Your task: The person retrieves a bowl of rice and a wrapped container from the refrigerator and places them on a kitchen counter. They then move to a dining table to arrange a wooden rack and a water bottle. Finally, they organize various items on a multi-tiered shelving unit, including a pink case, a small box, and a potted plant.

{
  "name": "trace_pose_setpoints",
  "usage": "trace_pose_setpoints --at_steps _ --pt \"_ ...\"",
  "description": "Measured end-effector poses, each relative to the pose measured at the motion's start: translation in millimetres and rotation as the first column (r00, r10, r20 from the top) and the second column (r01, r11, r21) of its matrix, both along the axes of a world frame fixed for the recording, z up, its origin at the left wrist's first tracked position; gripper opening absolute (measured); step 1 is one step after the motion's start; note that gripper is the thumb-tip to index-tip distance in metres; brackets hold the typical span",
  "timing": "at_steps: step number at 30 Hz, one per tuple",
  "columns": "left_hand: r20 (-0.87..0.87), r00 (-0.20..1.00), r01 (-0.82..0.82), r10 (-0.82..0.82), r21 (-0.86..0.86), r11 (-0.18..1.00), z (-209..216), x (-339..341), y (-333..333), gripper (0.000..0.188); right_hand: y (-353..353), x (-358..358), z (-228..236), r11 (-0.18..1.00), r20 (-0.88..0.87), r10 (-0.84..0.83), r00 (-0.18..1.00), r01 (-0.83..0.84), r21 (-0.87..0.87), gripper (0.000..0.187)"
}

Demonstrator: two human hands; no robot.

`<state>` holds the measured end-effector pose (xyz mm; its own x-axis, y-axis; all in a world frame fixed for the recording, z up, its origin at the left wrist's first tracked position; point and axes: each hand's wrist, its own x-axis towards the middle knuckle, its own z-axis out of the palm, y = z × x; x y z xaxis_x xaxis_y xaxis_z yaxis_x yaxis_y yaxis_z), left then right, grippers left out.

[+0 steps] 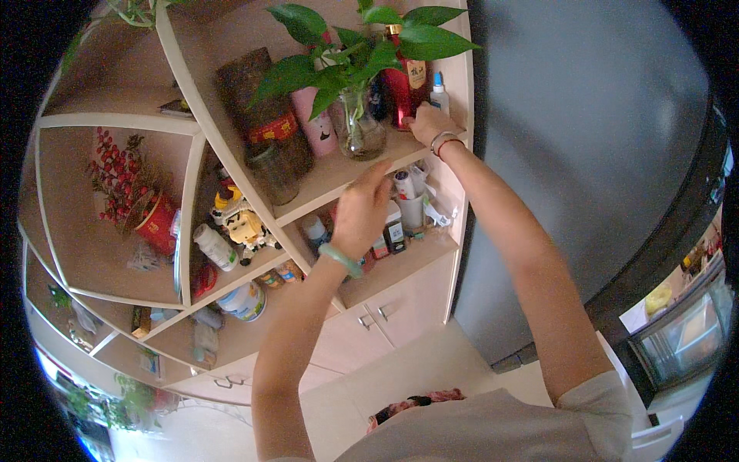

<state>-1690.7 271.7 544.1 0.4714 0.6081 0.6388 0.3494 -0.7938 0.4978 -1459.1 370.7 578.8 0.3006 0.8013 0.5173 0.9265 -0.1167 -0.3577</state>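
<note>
My right hand [433, 125] reaches onto the upper shelf, its fingers curled beside the foot of a red bottle [406, 85] with a gold cap. Just behind it stands a small white bottle [439, 94] with a blue cap, its lower part covered by the hand. Whatever the fingers may hold is hidden. My left hand [362, 209] is raised before the shelf edge, fingers stretched out and nothing seen in them. Left of the red bottle, a leafy green plant [358, 65] grows from a clear glass vase [362, 135], next to a pink bottle [314, 127].
A dark tall jar [265, 100] with a red band stands at the left of this shelf. Small boxes [394, 227] and a white cup [412, 212] fill the shelf below. A cartoon figurine [242, 227] occupies a side compartment. A grey panel [570, 146] rises at the right.
</note>
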Motion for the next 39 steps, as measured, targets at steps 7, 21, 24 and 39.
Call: trace_pose_setpoints --at_steps 7,21,24,39 --pt "0.286 0.944 0.190 -0.162 -0.071 0.979 1 88 45 0.049 -2 -15 7 0.993 -0.183 -0.054 0.982 0.033 -0.117 0.041" --pt "0.287 0.950 0.156 -0.125 -0.085 0.984 -16 75 52 0.048 -11 -33 9 0.994 -0.268 -0.108 0.957 0.101 -0.040 0.075" --pt "0.259 0.957 0.158 -0.133 -0.079 0.984 -11 72 40 0.046 -3 -27 9 0.989 -0.216 -0.145 0.965 0.141 -0.035 0.079" --pt "0.092 0.994 -0.068 0.051 0.194 0.979 -6 2 -6 0.045 3 -27 2 0.992 -0.111 -0.128 0.985 0.129 0.000 0.062"
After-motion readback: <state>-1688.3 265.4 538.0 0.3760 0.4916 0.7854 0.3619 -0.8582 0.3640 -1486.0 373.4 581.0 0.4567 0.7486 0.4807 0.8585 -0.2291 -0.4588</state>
